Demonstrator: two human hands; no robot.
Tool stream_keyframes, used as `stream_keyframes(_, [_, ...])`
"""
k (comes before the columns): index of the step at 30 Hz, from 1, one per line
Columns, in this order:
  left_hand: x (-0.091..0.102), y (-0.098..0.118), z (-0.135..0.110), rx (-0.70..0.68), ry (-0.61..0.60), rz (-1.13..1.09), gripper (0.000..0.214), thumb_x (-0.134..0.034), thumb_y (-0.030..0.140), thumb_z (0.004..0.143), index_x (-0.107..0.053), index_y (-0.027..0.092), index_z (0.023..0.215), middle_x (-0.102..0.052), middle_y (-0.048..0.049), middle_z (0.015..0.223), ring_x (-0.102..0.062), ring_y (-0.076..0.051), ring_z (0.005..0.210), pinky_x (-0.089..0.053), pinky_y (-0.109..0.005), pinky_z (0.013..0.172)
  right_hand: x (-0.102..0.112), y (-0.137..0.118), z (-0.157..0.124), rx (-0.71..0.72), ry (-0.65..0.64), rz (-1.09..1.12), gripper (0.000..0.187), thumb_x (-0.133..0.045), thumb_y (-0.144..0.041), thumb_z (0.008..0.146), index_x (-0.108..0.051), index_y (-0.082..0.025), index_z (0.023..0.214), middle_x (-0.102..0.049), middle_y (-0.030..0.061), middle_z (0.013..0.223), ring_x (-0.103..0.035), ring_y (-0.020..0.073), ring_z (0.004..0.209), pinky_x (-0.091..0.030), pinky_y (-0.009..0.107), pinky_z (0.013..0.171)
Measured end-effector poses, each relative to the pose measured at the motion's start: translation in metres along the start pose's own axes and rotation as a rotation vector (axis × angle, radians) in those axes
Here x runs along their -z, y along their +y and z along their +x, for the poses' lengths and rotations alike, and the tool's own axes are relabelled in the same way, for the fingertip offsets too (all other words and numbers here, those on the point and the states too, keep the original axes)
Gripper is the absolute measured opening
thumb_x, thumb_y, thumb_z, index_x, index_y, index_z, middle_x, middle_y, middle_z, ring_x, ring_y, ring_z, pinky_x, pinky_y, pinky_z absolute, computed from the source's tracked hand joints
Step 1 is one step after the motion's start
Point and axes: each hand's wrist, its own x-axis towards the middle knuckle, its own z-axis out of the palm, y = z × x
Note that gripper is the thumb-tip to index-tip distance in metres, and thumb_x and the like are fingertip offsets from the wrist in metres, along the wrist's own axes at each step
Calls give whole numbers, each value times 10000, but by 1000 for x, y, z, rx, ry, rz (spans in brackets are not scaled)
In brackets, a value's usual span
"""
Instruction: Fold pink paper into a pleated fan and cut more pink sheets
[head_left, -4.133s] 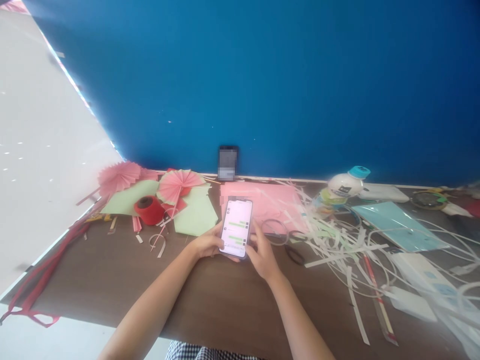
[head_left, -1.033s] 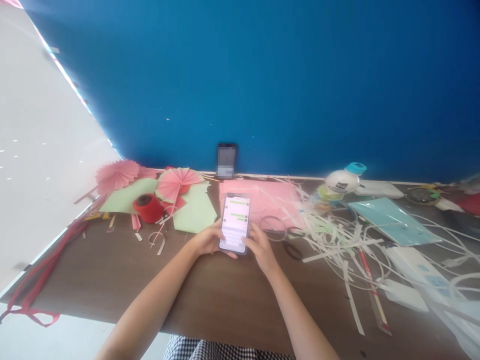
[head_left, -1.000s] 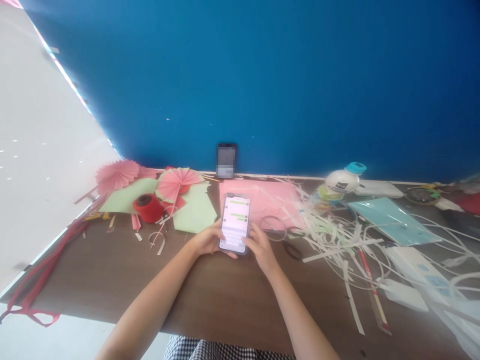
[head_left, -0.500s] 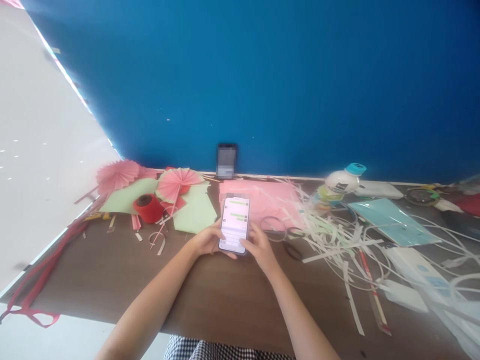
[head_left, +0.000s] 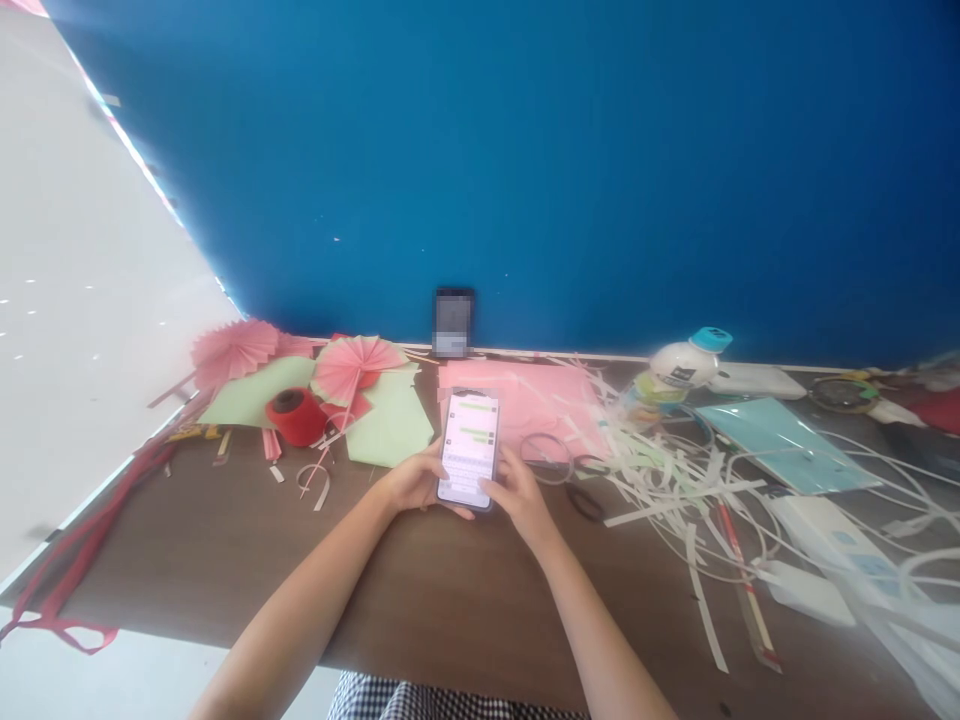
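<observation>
Both my hands hold a smartphone (head_left: 469,447) with a lit chat screen over the brown table (head_left: 420,590). My left hand (head_left: 409,483) wraps its left edge, thumb on the lower screen. My right hand (head_left: 521,495) grips the right edge, thumb resting near the bottom of the screen. A keyboard shows on the lower part of the display. Behind the phone lie a pink paper sheet (head_left: 540,400) and black-handled scissors (head_left: 577,490).
Pink paper fans (head_left: 352,365), green paper (head_left: 390,430) and a red ribbon roll (head_left: 296,415) sit at the left. A second phone (head_left: 454,322) leans on the blue wall. White paper strips (head_left: 675,480), a glue bottle (head_left: 686,365), a light blue sheet (head_left: 787,440) and white packets fill the right.
The phone came slightly nearer and lower since four seconds ago, and a keyboard now shows on its screen. Both hands keep hold of it, thumbs shifting over the lower screen.
</observation>
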Motion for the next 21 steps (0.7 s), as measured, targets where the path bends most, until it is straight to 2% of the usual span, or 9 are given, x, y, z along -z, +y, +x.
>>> stream_keyframes(5, [2, -1, 2, 24, 58, -29, 635, -460, 125, 742, -245, 348, 1297, -553, -90, 1157, -593, -304, 938, -511, -500, 659, -1, -2, -1, 11, 6, 6, 414, -592, -252, 727, -486, -230, 1127, -621, 56, 1063, -584, 242, 979, -472, 398, 835])
stream_keyframes(12, [4, -2, 1, 7, -13, -24, 800, -440, -14, 605, -270, 365, 1288, -556, -49, 1162, -591, -288, 949, -504, -500, 706, -5, 2, -1, -13, 81, -60, 417, -604, -311, 725, -487, -205, 1111, -647, 77, 1000, -604, 254, 945, -498, 410, 798])
stream_keyframes(21, [6, -3, 1, 9, 5, 2, 810, -426, -25, 580, -293, 365, 1278, -567, -49, 1139, -587, -299, 950, -511, -497, 683, -4, 0, -1, -17, 70, -44, 394, -598, -315, 737, -488, -210, 1101, -637, 73, 1025, -604, 248, 944, -504, 395, 792])
